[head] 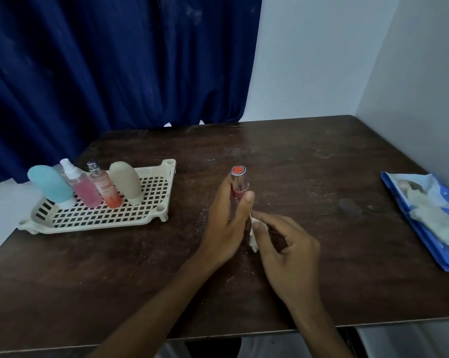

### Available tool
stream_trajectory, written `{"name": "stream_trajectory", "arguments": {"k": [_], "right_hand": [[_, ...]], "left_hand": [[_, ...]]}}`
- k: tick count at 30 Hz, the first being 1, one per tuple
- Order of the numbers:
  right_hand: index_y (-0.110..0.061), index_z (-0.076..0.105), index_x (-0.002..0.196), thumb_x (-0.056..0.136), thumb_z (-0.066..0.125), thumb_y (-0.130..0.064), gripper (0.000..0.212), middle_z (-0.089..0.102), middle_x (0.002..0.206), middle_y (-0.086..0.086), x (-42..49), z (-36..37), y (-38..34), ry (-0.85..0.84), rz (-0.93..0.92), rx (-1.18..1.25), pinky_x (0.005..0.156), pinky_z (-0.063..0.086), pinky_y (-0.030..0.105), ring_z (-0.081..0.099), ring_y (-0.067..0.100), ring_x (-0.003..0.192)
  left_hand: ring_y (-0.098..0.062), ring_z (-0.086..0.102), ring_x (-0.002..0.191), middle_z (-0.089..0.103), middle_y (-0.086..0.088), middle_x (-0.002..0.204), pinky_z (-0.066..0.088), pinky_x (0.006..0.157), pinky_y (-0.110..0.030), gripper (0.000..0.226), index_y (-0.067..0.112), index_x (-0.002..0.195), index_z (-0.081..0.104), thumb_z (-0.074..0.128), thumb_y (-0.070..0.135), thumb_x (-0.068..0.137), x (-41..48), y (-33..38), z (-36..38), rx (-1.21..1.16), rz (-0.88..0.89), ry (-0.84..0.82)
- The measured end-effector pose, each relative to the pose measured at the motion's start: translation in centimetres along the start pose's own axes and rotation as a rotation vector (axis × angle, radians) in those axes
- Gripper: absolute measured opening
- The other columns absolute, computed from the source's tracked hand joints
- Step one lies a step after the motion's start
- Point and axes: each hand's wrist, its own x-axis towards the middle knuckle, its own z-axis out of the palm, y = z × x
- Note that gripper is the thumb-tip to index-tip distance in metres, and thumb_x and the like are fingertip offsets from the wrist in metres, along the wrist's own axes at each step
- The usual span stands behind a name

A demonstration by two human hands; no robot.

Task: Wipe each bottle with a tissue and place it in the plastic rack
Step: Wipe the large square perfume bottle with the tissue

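My left hand grips a slim red bottle with a silver cap and an orange top, upright over the middle of the table. My right hand pinches a crumpled white tissue against the bottle's lower part. The cream plastic rack lies at the left. In it stand a blue tube, a pink spray bottle, an orange mist bottle and a beige tube.
A blue tissue pack with loose white tissues on it lies at the table's right edge. A dark blue curtain hangs behind the table. White walls close the back right corner. The dark wooden table carries crumbs.
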Motion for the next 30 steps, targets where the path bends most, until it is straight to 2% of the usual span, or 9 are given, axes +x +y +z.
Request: {"name": "stream_trajectory", "arguments": {"k": [2, 4, 6, 9, 12, 17, 21, 25, 30], "right_hand": [[-0.023, 0.077, 0.109, 0.092, 0.069, -0.013, 0.02, 0.072, 0.103, -0.016, 0.2, 0.2, 0.0, -0.008, -0.001, 0.008, 0.08, 0.054, 0.018, 0.069, -0.001, 0.095], [-0.022, 0.077, 0.109, 0.093, 0.069, -0.013, 0.021, 0.072, 0.104, -0.015, 0.2, 0.3, -0.1, -0.001, 0.002, 0.014, 0.08, 0.055, 0.019, 0.069, -0.001, 0.095], [-0.021, 0.076, 0.11, 0.092, 0.07, -0.011, 0.022, 0.072, 0.104, -0.014, 0.2, 0.2, -0.3, 0.022, -0.005, 0.014, 0.079, 0.055, 0.017, 0.069, -0.001, 0.094], [-0.02, 0.076, 0.11, 0.091, 0.071, -0.009, 0.023, 0.072, 0.103, -0.015, 0.2, 0.1, -0.5, 0.044, -0.03, -0.001, 0.078, 0.053, 0.013, 0.069, -0.002, 0.094], [-0.021, 0.075, 0.111, 0.09, 0.071, -0.008, 0.025, 0.071, 0.105, -0.014, 0.7, 0.2, -0.7, 0.043, -0.11, -0.068, 0.078, 0.05, 0.008, 0.067, -0.003, 0.096], [-0.012, 0.075, 0.113, 0.09, 0.068, -0.003, 0.025, 0.068, 0.11, -0.004, 1.4, 1.4, -0.8, -0.023, -0.311, -0.234, 0.091, 0.048, 0.012, 0.065, 0.005, 0.102], [-0.01, 0.076, 0.11, 0.087, 0.065, -0.003, 0.026, 0.068, 0.108, 0.001, 1.8, 2.5, -0.5, -0.125, -0.44, -0.379, 0.088, 0.049, 0.016, 0.064, 0.013, 0.095], [-0.01, 0.076, 0.109, 0.091, 0.052, -0.018, 0.031, 0.07, 0.108, 0.003, 3.9, 2.8, -1.1, -0.15, -0.452, -0.429, 0.083, 0.053, 0.022, 0.065, 0.016, 0.096], [-0.01, 0.076, 0.112, 0.085, 0.067, -0.008, 0.028, 0.07, 0.112, 0.005, 5.5, 2.8, -1.5, -0.178, -0.418, -0.445, 0.089, 0.053, 0.02, 0.066, 0.014, 0.102]], "left_hand": [[-0.017, 0.066, 0.103, 0.067, 0.004, 0.114, 0.054, 0.09, -0.032, 0.035, 0.038, 0.127, 0.051, 0.039, 0.052, 0.097, 0.8, 0.0, -0.6, -0.07, 0.008, -0.055], [-0.024, 0.068, 0.101, 0.069, -0.006, 0.114, 0.056, 0.09, -0.035, 0.047, 0.024, 0.136, 0.051, 0.034, 0.05, 0.101, 1.8, -0.2, -1.0, -0.19, -0.035, -0.113], [-0.028, 0.069, 0.099, 0.07, -0.013, 0.112, 0.056, 0.09, -0.04, 0.061, 0.014, 0.14, 0.051, 0.029, 0.054, 0.099, 2.7, -0.2, -1.2, -0.363, -0.176, -0.171], [-0.024, 0.066, 0.096, 0.068, -0.013, 0.112, 0.054, 0.088, -0.041, 0.073, 0.014, 0.138, 0.055, 0.027, 0.066, 0.096, 3.2, -0.6, -1.2, -0.611, -0.391, -0.228], [-0.023, 0.065, 0.098, 0.066, -0.014, 0.115, 0.055, 0.086, -0.041, 0.077, 0.014, 0.138, 0.056, 0.025, 0.07, 0.094, 3.6, -1.5, -1.5, -0.773, -0.529, -0.264], [-0.025, 0.065, 0.097, 0.066, -0.013, 0.11, 0.054, 0.084, -0.041, 0.085, 0.011, 0.135, 0.057, 0.021, 0.076, 0.093, 4.1, -2.1, -2.0, -0.852, -0.623, -0.299], [-0.025, 0.064, 0.097, 0.066, -0.012, 0.106, 0.048, 0.094, -0.044, 0.089, 0.011, 0.133, 0.057, 0.022, 0.081, 0.09, 4.4, -2.6, -1.9, -0.92, -0.667, -0.285], [-0.024, 0.067, 0.103, 0.069, -0.011, 0.112, 0.055, 0.089, -0.041, 0.092, 0.013, 0.134, 0.06, 0.017, 0.081, 0.089, 4.3, -2.5, -2.1, -0.841, -0.693, -0.316], [-0.024, 0.068, 0.11, 0.07, -0.011, 0.121, 0.057, 0.087, -0.042, 0.091, 0.015, 0.135, 0.06, 0.017, 0.081, 0.089, 4.1, -2.2, -2.1, -0.901, -0.739, -0.331]]}}
